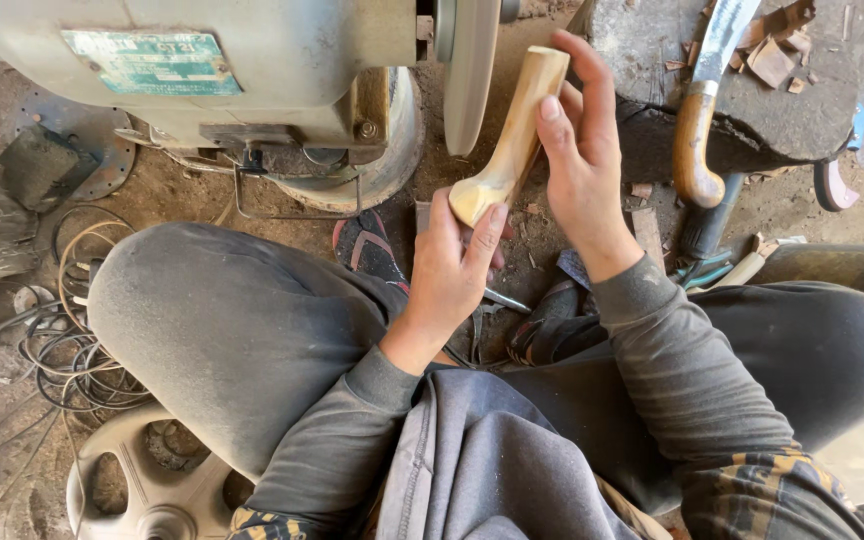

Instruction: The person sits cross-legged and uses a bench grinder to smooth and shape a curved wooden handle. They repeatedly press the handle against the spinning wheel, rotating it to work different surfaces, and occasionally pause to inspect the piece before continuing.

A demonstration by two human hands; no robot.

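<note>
Left hand [455, 262] clasped around the rounded bowl end of a pale carved wooden spoon blank [508, 140], thumb over the bowl's edge, grip closed on the wood. Right hand [582, 150] closed on the same blank further up, fingers wrapped behind the squared handle end, thumb laid along its side. Blank held tilted, bowl end low toward the left grip, handle end high and just beside the grey metal grinding disc [468, 70] of a worn grey-green bench machine [222, 70]; contact with the disc impossible to tell. Right of the right grip, a dark rough wooden chopping block [752, 115] carrying a curved steel knife with a brown wooden handle [697, 130] and scattered wood chips [772, 55]. Below both grips, grey trousered knees and sandalled feet on the dirt floor [192, 195]. Far left of the left grip, a tangle of dark cables [62, 350] and a pale plastic wheel cover [147, 480].
</note>
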